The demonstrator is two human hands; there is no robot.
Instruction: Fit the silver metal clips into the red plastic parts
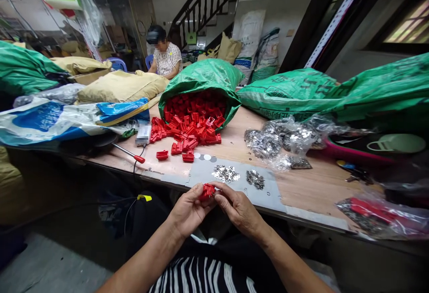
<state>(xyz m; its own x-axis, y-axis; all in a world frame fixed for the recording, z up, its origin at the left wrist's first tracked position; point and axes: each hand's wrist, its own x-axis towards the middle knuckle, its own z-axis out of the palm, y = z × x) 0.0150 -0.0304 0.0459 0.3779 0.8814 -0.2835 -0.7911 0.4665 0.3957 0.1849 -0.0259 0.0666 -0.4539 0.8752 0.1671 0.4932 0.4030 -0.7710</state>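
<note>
Just in front of the table edge, my left hand [190, 210] is closed around a small red plastic part [207, 191]. My right hand [237, 208] meets it from the other side, thumb and fingers pinched at the part's right end; whether a small metal piece sits between those fingertips is hidden. Past my hands, a grey mat [237, 197] bears a heap of shiny flat metal pieces [226, 173] and a smaller heap of darker metal pieces [255, 179]. More red plastic parts [191, 132] spill from a green woven sack [204, 74] lying on its side.
Bagged metal pieces [264, 143] lie right of the sack, near a pink tray [355, 152]. A red-handled tool [139, 159] juts out at the left edge. Full green sacks [288, 92] line the back. Another person [167, 56] sits beyond the table.
</note>
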